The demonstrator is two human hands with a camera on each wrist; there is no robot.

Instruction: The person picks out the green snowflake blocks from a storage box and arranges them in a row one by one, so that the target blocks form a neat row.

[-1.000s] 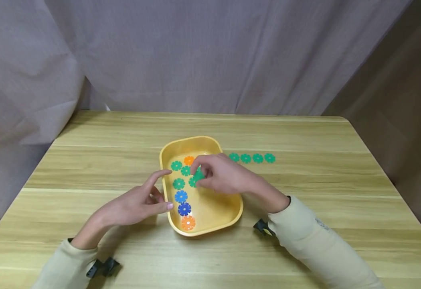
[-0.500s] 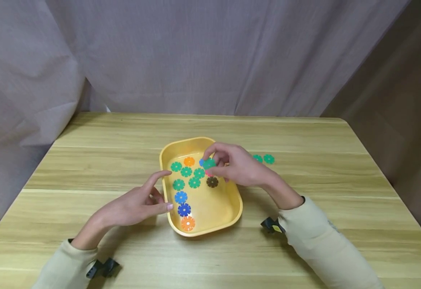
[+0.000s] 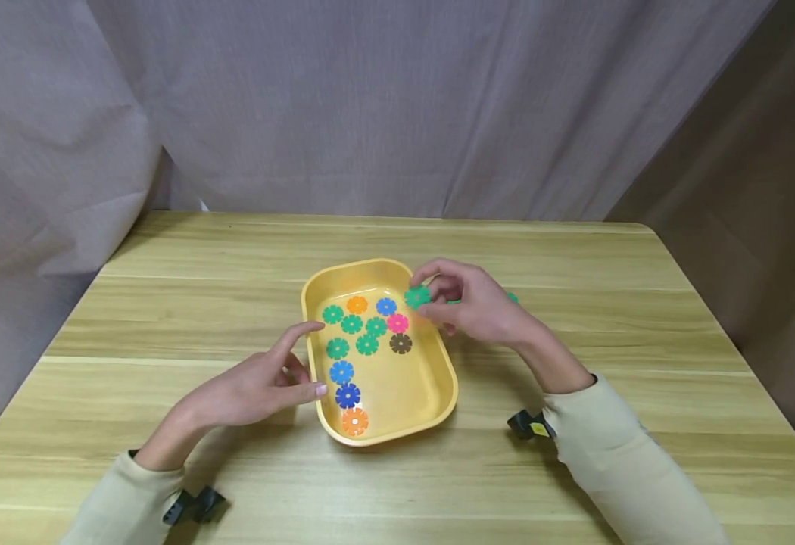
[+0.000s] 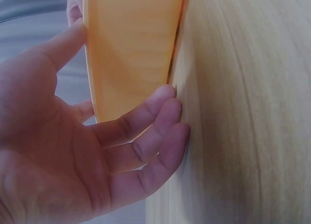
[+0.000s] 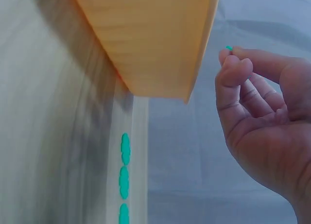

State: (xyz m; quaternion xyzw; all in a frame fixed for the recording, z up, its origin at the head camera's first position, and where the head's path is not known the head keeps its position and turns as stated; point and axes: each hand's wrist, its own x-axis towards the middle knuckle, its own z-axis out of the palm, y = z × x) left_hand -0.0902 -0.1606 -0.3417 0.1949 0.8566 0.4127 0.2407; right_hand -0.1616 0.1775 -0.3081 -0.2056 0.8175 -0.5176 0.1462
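A yellow plastic tray (image 3: 397, 401) stands on the table, with several flower-shaped slotted discs lying flat in it. My left hand (image 3: 250, 386) holds the tray's left side, thumb and index finger hooked over the rim; in the left wrist view the other fingers (image 4: 146, 156) lie along the outer wall. Between thumb and fingertips, my right hand (image 3: 486, 303) pinches a green flower-shaped disc (image 3: 417, 297), raised over the tray's right rim. Inside the tray are several green discs (image 3: 351, 324), plus blue discs (image 3: 341, 372), orange discs (image 3: 355, 421), a pink disc (image 3: 397, 323) and a brown disc (image 3: 400, 344).
Right of the tray, a row of green discs (image 5: 125, 182) lies on the wooden table (image 3: 609, 288), mostly hidden behind my right hand in the head view. Grey curtain (image 3: 343, 106) hangs beyond the table's far edge. Black wrist devices (image 3: 195, 506) sit below both sleeves.
My right hand has lifted the green disc and carried it rightward to the tray's right rim, uncovering the blue, pink and brown discs. My left hand stays at the rim.
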